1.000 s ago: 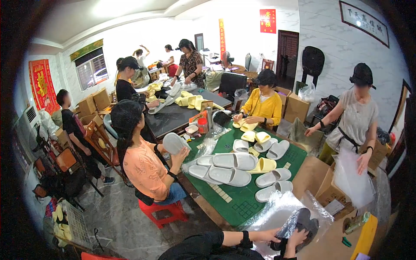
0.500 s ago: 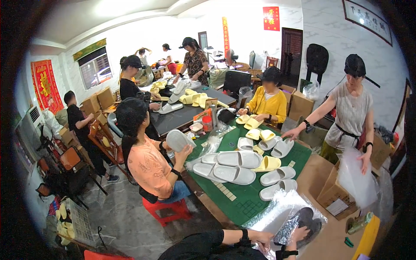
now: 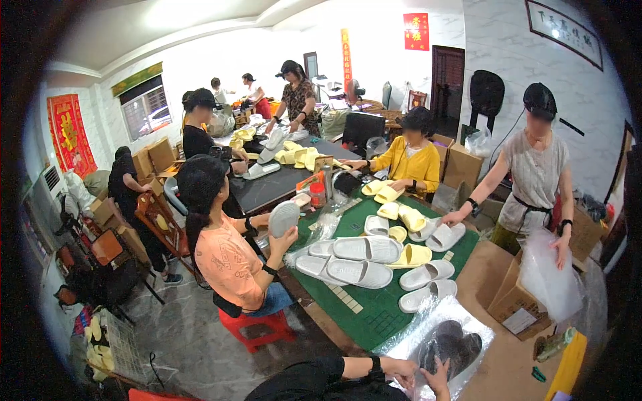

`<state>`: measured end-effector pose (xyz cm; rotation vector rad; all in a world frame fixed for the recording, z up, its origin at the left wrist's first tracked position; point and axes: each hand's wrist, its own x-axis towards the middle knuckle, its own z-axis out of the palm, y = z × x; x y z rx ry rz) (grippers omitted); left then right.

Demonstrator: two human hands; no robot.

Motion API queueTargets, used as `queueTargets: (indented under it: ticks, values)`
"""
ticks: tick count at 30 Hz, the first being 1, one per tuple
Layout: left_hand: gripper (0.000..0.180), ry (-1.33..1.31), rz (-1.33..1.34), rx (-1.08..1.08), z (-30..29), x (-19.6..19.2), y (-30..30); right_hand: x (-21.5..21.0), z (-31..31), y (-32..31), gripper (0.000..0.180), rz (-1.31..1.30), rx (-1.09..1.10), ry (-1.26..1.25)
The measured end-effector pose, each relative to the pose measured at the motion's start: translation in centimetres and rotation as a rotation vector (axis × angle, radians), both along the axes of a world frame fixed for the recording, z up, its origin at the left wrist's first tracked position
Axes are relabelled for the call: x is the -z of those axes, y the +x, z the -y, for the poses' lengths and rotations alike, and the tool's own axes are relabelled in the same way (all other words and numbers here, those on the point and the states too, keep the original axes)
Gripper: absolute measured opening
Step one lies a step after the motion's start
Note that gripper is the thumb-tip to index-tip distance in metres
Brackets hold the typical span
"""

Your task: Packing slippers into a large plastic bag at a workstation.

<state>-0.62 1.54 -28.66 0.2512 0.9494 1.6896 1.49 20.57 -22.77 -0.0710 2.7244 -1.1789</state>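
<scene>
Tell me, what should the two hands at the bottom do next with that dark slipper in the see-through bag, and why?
Probably push the dark slipper a little deeper into the clear plastic bag. The left hand and right hand both rest at the bag's near end on the green table, and the slipper seems to lie inside already, so seating it fully looks like the natural small step.

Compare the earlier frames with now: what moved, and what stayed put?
Both hands, left hand and right hand, stay on the dark slippers in their clear plastic bag. The pale slippers stay on the green mat.
</scene>
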Motion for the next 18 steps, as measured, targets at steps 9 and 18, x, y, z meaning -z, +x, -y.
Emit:
queueTargets:
  ticks: [9,18]
  values:
    - [0.034,-0.204,-0.087,-0.073,0.8,-8.9,0.9,-0.1,2.1,0.2,0.075,0.059,0.103,0.258]
    - [0.072,-0.172,0.050,-0.285,1.2,-9.3,0.4,1.8,0.5,0.2,0.090,0.027,0.050,0.047]
